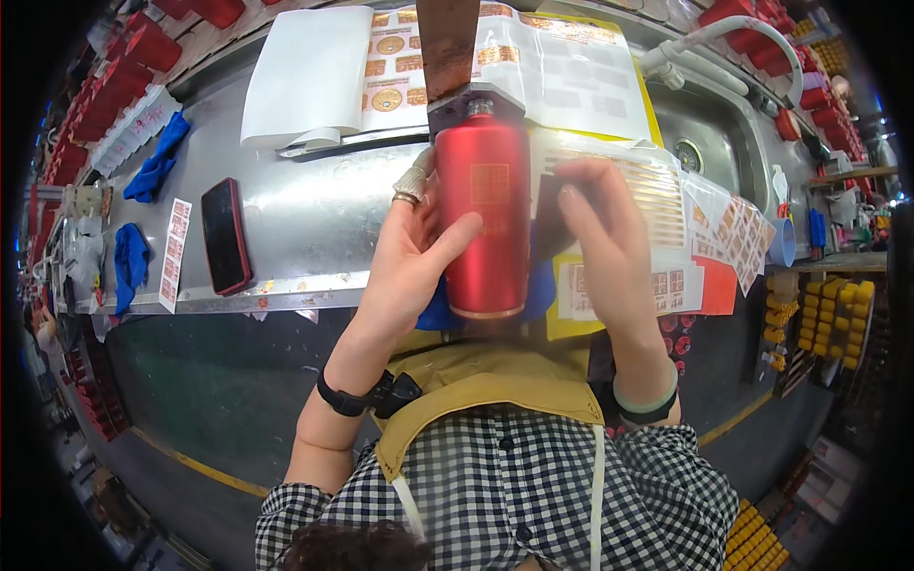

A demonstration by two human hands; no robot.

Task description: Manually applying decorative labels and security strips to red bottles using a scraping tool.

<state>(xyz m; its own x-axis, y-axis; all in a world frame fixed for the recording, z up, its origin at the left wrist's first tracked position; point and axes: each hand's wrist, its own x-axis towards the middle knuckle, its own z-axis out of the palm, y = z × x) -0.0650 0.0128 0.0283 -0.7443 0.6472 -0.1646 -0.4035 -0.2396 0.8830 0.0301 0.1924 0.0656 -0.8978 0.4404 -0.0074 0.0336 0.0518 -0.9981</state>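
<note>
A glossy red bottle (484,228) is in front of me, its neck pointing away and its copper-edged base toward me. A square gold emblem sits on its front. My left hand (419,228) grips the bottle's left side, thumb across the front; a ribbed whitish finger cover (410,183) is on one finger. Just right of the bottle, my right hand (606,224) is bent with its thumb and fingers around a dark flat piece (548,211), slightly blurred. The bottle's neck is close to a grey metal bracket (481,93) below a brown upright post (447,43).
Sheets of gold stickers (390,71) lie behind the bottle on the steel counter (314,200). A phone (226,236), a sticker strip (175,255) and blue cloths (157,162) are at the left. A sink (700,133) with a white tap (733,29) stands at the right.
</note>
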